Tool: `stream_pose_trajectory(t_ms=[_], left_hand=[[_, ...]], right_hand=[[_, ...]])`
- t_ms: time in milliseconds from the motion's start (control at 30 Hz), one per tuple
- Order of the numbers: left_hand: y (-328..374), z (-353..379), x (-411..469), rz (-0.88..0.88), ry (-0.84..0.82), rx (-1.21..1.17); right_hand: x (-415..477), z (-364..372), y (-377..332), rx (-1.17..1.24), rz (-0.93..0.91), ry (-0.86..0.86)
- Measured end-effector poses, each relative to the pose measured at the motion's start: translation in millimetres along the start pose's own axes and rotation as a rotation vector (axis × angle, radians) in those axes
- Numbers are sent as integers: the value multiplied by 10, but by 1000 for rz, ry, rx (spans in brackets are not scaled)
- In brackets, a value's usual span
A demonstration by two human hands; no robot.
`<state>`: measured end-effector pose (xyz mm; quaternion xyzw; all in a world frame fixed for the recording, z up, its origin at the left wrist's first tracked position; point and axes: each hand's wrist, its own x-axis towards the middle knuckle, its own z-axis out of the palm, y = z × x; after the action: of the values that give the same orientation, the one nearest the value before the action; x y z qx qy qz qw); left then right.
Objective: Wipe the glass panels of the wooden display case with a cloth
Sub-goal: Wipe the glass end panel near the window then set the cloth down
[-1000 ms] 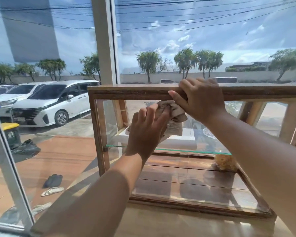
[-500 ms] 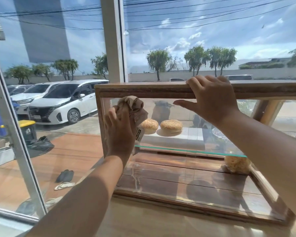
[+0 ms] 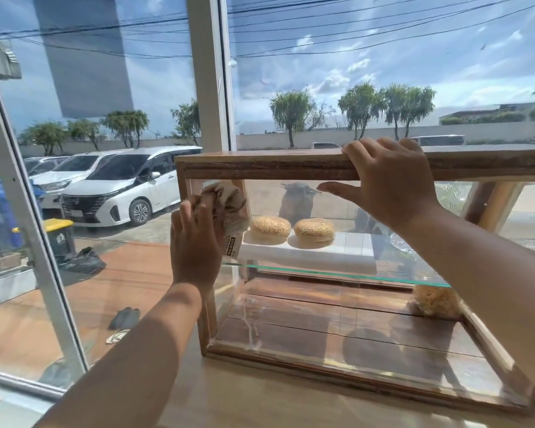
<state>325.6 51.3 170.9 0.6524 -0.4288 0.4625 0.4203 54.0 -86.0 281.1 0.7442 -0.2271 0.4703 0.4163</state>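
Note:
The wooden display case (image 3: 260,165) stands on a light wooden counter, its front glass panel (image 3: 337,304) facing me. My left hand (image 3: 195,239) presses a crumpled beige cloth (image 3: 226,202) with a barcode tag against the glass at the case's upper left corner. My right hand (image 3: 386,183) grips the front edge of the wooden top, fingers curled over it and thumb stretched left across the glass. Streaks show low on the left of the glass.
Two sesame buns (image 3: 291,228) sit on a white tray (image 3: 322,251) on the glass shelf (image 3: 337,274). A frizzy tan lump (image 3: 436,301) lies below at the right. Large windows (image 3: 105,180) stand close behind and to the left, with parked cars outside.
My left hand has carried the cloth from the middle of the glass to its upper left corner, uncovering the buns. My right hand has kept its hold on the top.

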Motion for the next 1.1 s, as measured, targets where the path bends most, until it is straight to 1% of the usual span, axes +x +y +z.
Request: stream_pose_trajectory(t_ms=[67,100,133,167,267,300,367,433,467,533,600,667,733,800,900,967,1033,1100], left_hand=[[177,40,-20,-90,1,-46],[317,64,-27,-89,19,-74],[471,82,-34,-40,38,-91],[620,104,-40,57,57,-97],[954,181,-58,403,79,-82],[1007,191,-50,472,72,-87],[999,196,-27,527,66,-95],[836,187,8,488,83,-60],[699,177,24,410,92,-24],[364,141,36,173,93,42],[115,68,-3,-7,36,33],[58,9,-45,-63,-17,-33],[144,-16,-38,-65,-28,-105],[326,-24,-36,20,-31,-133],[727,1,-113,327,-35,-181],[963,35,-180,486,-91,-213],[1000,83,-203,533,-103,-200],[800,97,-178,479,-71,-130]], right_hand=[[2,-12,-5,-4,3,-6],[2,-14,-3,-3,5,-8],[1,-16,1,-2,7,-8],[1,-12,1,-3,6,-8],[3,9,-7,-13,10,5],[5,13,-13,-19,15,10],[2,12,-22,-22,15,14],[-1,13,-18,-21,19,26],[-2,14,-16,-19,20,27],[2,20,-20,-20,17,26],[1,22,-30,-28,14,30],[0,11,-31,-35,14,25],[-2,6,-26,-41,13,19],[-2,13,-28,-41,13,23],[3,12,-37,-40,13,29],[-1,-4,-33,-30,12,29],[-2,-10,-26,-29,12,34],[-1,-1,-28,-35,5,36]])
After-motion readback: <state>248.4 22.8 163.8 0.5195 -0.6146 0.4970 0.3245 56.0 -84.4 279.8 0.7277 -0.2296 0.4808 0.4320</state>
